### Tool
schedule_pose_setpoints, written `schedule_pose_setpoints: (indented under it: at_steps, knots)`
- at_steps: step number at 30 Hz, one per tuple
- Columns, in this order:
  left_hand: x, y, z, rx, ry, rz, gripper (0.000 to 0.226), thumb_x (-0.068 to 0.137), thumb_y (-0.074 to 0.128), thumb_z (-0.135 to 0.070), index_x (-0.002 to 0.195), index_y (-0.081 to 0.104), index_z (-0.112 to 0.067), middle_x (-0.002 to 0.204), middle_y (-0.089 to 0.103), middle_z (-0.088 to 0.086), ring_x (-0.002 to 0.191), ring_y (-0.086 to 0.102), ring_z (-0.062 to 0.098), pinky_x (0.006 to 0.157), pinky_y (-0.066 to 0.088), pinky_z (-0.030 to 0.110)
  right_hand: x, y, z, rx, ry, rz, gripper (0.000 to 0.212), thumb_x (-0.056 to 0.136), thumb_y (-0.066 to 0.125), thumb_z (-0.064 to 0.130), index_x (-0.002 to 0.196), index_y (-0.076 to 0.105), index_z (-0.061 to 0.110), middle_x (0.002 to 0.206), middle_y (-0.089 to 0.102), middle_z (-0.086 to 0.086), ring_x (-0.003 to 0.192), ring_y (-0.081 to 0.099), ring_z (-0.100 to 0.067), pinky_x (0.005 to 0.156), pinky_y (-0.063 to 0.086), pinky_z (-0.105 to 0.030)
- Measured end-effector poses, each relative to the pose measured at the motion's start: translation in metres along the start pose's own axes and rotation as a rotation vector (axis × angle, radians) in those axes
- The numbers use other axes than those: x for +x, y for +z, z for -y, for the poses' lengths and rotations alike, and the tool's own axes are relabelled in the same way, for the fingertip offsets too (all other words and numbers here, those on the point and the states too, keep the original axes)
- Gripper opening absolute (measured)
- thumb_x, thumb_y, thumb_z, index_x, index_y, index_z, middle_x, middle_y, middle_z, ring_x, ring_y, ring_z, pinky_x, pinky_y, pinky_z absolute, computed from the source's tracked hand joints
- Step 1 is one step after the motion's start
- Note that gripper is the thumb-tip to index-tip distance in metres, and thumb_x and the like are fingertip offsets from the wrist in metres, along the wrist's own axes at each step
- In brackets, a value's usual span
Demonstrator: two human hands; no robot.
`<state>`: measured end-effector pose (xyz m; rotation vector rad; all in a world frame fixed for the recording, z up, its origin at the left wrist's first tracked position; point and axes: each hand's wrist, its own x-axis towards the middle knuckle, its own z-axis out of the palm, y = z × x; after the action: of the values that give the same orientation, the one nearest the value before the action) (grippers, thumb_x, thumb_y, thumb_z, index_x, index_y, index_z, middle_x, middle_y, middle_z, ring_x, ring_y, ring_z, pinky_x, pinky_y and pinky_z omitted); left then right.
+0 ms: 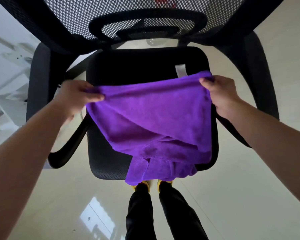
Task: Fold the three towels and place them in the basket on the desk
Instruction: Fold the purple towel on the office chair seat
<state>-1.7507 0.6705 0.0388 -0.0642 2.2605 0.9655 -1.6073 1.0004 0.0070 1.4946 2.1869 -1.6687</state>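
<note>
The left hand (80, 94) pinches one end of the towel's (151, 118) upper edge, fingers curled over the cloth. The right hand (218, 94) grips the other end, its thumb on the near face. Both hands are closed on the fabric and set well apart, so the edge between them is stretched nearly straight.

The towel is purple and hangs from that edge over the chair's seat (137, 66). Its lower part lies bunched on the seat's front and spills over the rim towards the floor (232, 187). One stitched hem shows at the bottom.

It looks soft, light and quite limp. It sags and creases wherever it is unsupported, so it will not hold a shape by itself. The nap looks plush rather than slick, and a plain pinch should be enough to hold it. Nothing about it looks fragile. The best holds are probably the corners along one edge, as here. The crumpled lower half likely needs shaking out or laying flat before a clean fold.

A white strip (180, 71) shows just behind the upper edge, near the right hand. I cannot tell whether it is sewn to the towel or lies on the seat, and no writing is legible on it. No brand or lettering shows anywhere.

Beyond are the mesh backrest (145, 18), black trousers and yellow shoes (142, 185). No basket, table or other towels are in view.
</note>
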Motion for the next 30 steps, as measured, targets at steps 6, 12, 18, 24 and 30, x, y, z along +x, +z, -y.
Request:
schedule_pose_setpoints:
  at_steps: [6,12,18,24,30]
  knots:
    - [0.075,0.022,-0.001,-0.489,-0.175,-0.174,0.013,0.084,0.068,-0.006,0.085,0.062,-0.017,0.066,0.063,-0.006,0.043,0.057,-0.002,0.047,0.051,0.018,0.049,0.024,0.01,-0.223,-0.073,-0.17,0.028,0.093,0.059,0.031,0.087,0.068,0.005,0.071,0.05,-0.007,0.056,0.042,-0.014,0.05,0.035,-0.025]
    - [0.149,0.035,0.016,-0.488,-0.195,-0.208,0.02,0.085,0.064,-0.03,0.102,0.062,-0.021,0.099,0.065,-0.003,0.072,0.064,0.007,0.053,0.055,0.021,0.097,0.045,0.002,-0.491,-0.15,-0.306,0.036,0.095,0.052,0.041,0.103,0.07,0.011,0.104,0.07,-0.014,0.098,0.063,-0.031,0.076,0.044,-0.035]
    - [0.146,0.039,0.009,-0.519,-0.222,-0.249,0.024,0.08,0.07,-0.04,0.096,0.062,-0.024,0.092,0.07,-0.002,0.059,0.065,0.006,0.044,0.049,0.017,0.101,0.048,-0.003,-0.527,-0.151,-0.268,0.042,0.092,0.053,0.051,0.108,0.065,0.014,0.114,0.067,-0.009,0.108,0.06,-0.03,0.086,0.043,-0.033]
    - [0.024,0.071,0.031,-0.637,-0.361,-0.102,0.041,0.075,0.073,-0.052,0.087,0.06,-0.016,0.068,0.064,-0.001,0.057,0.063,0.014,0.052,0.051,0.022,0.024,0.013,-0.047,-0.253,0.112,-0.265,0.064,0.076,0.054,0.072,0.114,0.06,0.02,0.112,0.068,-0.01,0.105,0.063,-0.032,0.094,0.049,-0.043]
    - [-0.051,0.109,0.069,-0.463,-0.334,0.113,0.029,0.069,0.083,-0.013,0.094,0.068,-0.009,0.081,0.073,0.005,0.069,0.066,0.018,0.069,0.054,0.033,-0.058,0.005,-0.096,-0.251,0.221,-0.108,0.048,0.084,0.059,0.057,0.087,0.071,0.011,0.081,0.068,-0.007,0.081,0.061,-0.025,0.075,0.043,-0.032]
